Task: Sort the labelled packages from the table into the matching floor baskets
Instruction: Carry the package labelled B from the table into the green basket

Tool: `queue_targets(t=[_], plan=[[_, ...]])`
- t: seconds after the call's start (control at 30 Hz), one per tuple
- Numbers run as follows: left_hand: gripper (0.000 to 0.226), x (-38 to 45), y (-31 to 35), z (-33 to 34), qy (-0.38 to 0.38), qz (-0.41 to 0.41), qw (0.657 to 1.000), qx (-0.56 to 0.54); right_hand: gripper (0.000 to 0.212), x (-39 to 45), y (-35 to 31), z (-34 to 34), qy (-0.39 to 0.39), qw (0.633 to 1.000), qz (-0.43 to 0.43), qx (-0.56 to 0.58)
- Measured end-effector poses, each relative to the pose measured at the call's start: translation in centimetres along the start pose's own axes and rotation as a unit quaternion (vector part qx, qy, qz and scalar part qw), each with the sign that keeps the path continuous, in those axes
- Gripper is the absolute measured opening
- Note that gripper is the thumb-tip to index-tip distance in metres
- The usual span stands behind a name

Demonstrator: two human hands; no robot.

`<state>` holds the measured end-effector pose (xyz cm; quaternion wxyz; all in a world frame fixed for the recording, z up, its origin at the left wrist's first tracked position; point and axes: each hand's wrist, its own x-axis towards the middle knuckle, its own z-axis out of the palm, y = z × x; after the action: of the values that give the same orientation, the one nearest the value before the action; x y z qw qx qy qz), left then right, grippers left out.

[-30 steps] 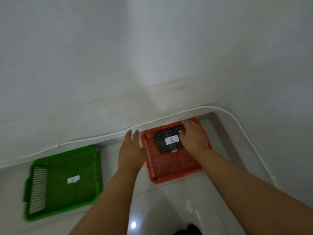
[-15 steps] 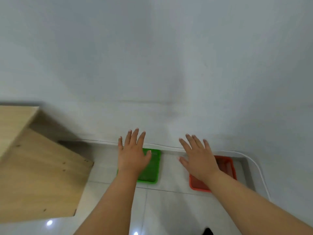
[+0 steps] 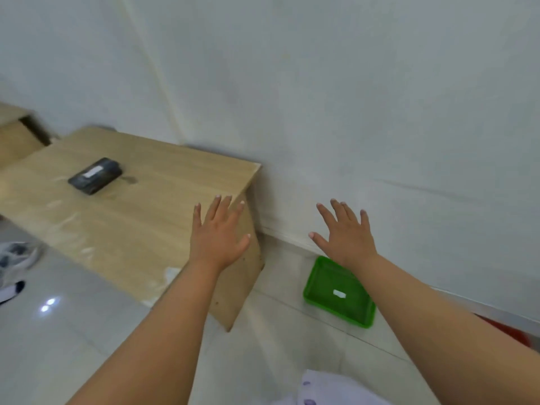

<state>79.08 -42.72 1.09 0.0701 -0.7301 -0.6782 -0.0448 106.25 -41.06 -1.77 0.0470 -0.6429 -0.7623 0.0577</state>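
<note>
White wall backs a wooden table (image 3: 140, 217) at frame left. One dark labelled package (image 3: 95, 175) lies at upper left on it. Green basket (image 3: 340, 293) sits lower right. Left hand (image 3: 217, 238) and right hand (image 3: 347, 236) are spread, empty.

We read no lettering anywhere. Dark package (image 3: 95, 175) on the wooden table (image 3: 152, 217): one white label, its writing too blurred to read. Green basket (image 3: 340, 293) on the floor: one small white tag, likewise unreadable.
</note>
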Motion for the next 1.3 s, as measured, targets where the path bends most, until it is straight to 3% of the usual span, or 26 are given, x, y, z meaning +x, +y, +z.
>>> queue_targets(t=[0.23,0.77,1.1,1.3], plan=[[0.071,-0.9,-14.5,0.4,0.016,-0.066,0.998,-0.015,0.069,6.2,-15.8,1.2,0.000,0.998,-0.055,0.034],[0.069,6.1,-40.7,4.8,-0.028,-0.146,0.986,-0.072,0.068,22.6,-42.4,5.1,-0.045,0.990,-0.129,0.020],[0.069,11.3,-59.4,8.2,-0.057,-0.097,0.988,-0.107,0.066,29.0,-59.3,10.2,-0.071,0.995,-0.027,0.063],[0.070,16.2,-67.2,10.2,-0.063,-0.074,0.985,-0.140,0.064,33.1,-66.1,12.0,-0.064,0.990,0.046,0.117]])
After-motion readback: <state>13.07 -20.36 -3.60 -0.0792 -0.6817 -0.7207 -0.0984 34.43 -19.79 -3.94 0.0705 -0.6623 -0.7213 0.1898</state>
